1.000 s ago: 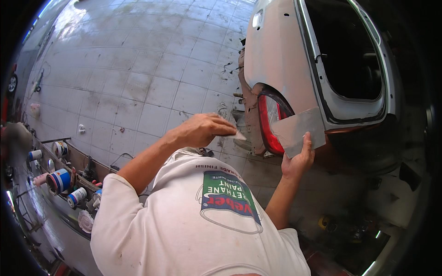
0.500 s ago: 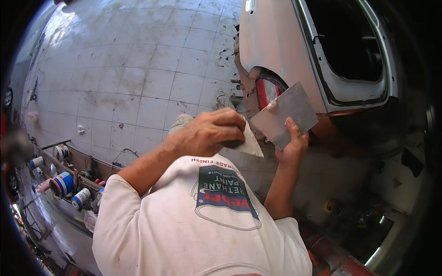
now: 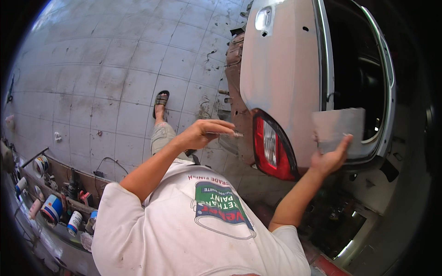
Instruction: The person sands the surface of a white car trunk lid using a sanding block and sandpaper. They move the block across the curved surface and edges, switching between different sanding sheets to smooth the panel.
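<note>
My left hand (image 3: 202, 133), in front of my shirt, grips a thin flat spreader (image 3: 235, 134) seen almost edge-on, its fingers stretched over it. To the right, my right hand (image 3: 332, 156) holds a flat grey rectangular plate (image 3: 345, 124) by its lower edge, thumb on top; a small pale lump shows by the thumb. The plate is raised in front of the car's window opening. Beside it is the car's sanded body panel (image 3: 285, 87), pinkish and grey in patches. A red and clear tail light (image 3: 271, 147) lies between my two hands.
A handle recess (image 3: 264, 18) sits high on the panel. Stained floor tiles (image 3: 106, 78) spread to the left, where my sandalled foot (image 3: 161, 99) stands. Several cans, one a blue and white can (image 3: 53, 209), crowd a bench at the lower left. Dark clutter lies at lower right.
My right hand has carried the plate to the right, away from the tail light. My left hand has shifted slightly left and turned the spreader edge-on. The view has moved, showing more of the car.
</note>
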The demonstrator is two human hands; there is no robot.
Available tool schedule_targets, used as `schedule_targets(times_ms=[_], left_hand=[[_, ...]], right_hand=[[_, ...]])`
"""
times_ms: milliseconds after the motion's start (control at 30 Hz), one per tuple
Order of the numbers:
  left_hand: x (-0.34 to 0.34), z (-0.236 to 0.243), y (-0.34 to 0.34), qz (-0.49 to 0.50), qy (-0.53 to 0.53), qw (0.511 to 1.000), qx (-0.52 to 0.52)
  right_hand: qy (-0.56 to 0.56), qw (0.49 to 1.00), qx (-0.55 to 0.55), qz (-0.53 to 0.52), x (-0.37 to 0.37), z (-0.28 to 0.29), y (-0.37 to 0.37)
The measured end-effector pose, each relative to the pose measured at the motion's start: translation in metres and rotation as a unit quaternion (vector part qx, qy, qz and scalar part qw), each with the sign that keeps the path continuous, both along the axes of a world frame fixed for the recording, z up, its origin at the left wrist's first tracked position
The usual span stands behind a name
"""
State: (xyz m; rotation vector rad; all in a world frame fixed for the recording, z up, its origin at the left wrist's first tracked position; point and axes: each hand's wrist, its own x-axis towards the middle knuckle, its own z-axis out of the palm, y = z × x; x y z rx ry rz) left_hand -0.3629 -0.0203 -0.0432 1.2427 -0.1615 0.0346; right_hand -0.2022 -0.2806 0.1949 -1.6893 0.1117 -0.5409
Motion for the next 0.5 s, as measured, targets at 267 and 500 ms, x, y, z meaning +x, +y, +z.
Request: schedule_targets(times_ms=[267, 500], left_hand=[[0.135, -0.137, 0.134, 0.039, 0.324, 0.859, -0.394], [0.309, -0.187, 0.139, -0.014, 0.197, 0.967, -0.163]], right_hand=[[0.135, 0.924, -0.344, -0.102, 0.291, 0.003, -0.015], [0.249, 0.850, -0.438, -0.152, 0.330, -0.027, -0.020]])
